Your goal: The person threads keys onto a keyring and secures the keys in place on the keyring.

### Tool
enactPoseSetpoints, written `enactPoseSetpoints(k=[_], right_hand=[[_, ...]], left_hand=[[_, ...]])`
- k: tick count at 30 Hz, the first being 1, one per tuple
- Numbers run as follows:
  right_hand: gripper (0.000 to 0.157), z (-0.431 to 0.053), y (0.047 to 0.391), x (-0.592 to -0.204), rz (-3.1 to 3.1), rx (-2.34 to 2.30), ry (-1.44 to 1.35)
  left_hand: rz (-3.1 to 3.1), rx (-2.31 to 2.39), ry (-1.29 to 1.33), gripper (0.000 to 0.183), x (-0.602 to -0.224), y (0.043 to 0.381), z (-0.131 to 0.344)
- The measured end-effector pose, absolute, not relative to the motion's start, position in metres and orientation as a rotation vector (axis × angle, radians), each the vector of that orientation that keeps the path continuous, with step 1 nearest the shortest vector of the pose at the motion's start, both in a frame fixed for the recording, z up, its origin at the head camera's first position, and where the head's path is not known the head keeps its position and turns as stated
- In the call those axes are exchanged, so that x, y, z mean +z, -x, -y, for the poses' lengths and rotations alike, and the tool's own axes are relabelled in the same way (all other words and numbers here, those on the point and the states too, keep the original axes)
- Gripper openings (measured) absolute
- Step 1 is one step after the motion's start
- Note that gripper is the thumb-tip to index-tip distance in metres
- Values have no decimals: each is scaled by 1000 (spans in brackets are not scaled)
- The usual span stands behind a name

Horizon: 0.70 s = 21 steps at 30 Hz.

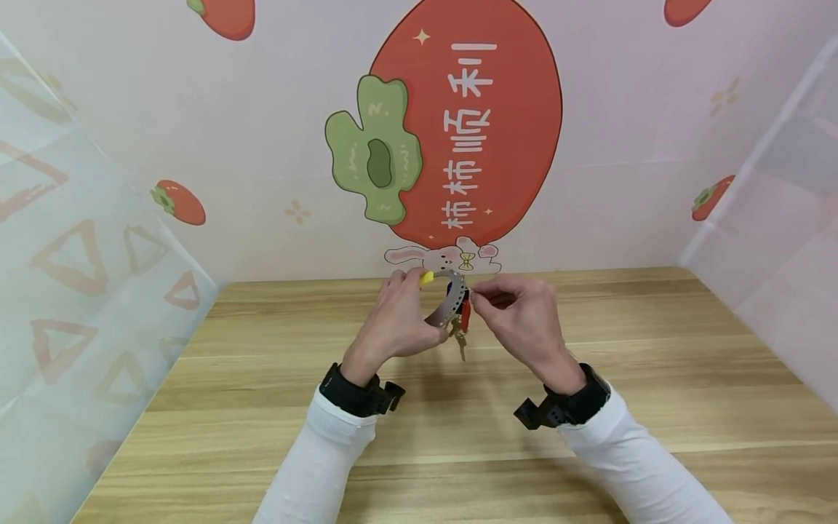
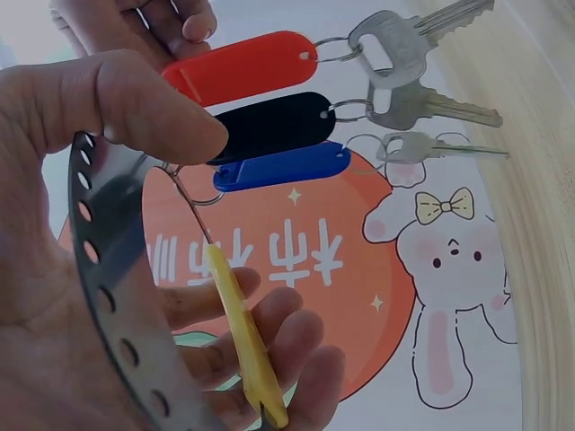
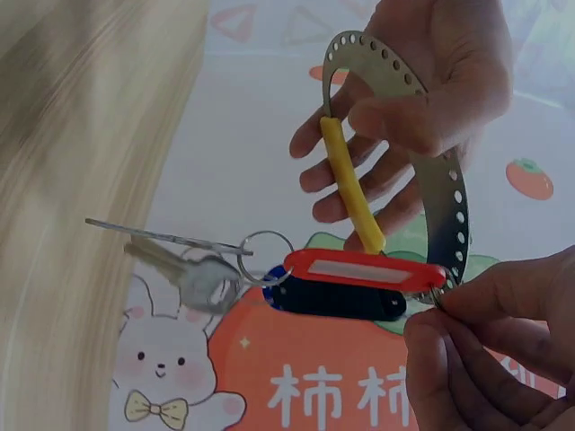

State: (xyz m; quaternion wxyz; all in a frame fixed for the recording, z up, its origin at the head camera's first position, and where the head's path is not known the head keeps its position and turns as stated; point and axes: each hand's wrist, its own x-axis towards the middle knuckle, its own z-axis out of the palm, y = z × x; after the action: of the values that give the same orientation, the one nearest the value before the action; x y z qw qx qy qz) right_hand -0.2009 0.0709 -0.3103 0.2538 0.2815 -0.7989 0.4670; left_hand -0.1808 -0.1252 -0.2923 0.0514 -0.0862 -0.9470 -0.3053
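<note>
My left hand [image 1: 402,316] holds a large curved metal key ring [image 3: 445,193] with a row of holes along its edge and a yellow handle [image 3: 350,180]. In the right wrist view its thumb lies across the metal band and the fingers sit behind the handle. My right hand [image 1: 524,309] pinches the small split ring of a red key tag [image 3: 359,268] right at the holed band. A black key tag [image 2: 274,127] and a blue key tag [image 2: 283,168] hang beside it. Each tag carries a silver key, such as the red tag's key [image 2: 391,49].
Both hands are raised over a wood-grain table [image 1: 262,407]. Behind it stands a pale backdrop [image 1: 275,131] printed with a big red persimmon and a rabbit. A patterned side panel [image 1: 85,255] rises at the left. Black wrist straps [image 1: 350,393] sit over white sleeves.
</note>
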Motion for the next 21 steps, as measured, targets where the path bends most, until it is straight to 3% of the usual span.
enactPoseSetpoints(k=[21], right_hand=[[7,-72,201,-311,2182,1126,-859]], left_hand=[[2852,-785,241,90,-293,178,120]])
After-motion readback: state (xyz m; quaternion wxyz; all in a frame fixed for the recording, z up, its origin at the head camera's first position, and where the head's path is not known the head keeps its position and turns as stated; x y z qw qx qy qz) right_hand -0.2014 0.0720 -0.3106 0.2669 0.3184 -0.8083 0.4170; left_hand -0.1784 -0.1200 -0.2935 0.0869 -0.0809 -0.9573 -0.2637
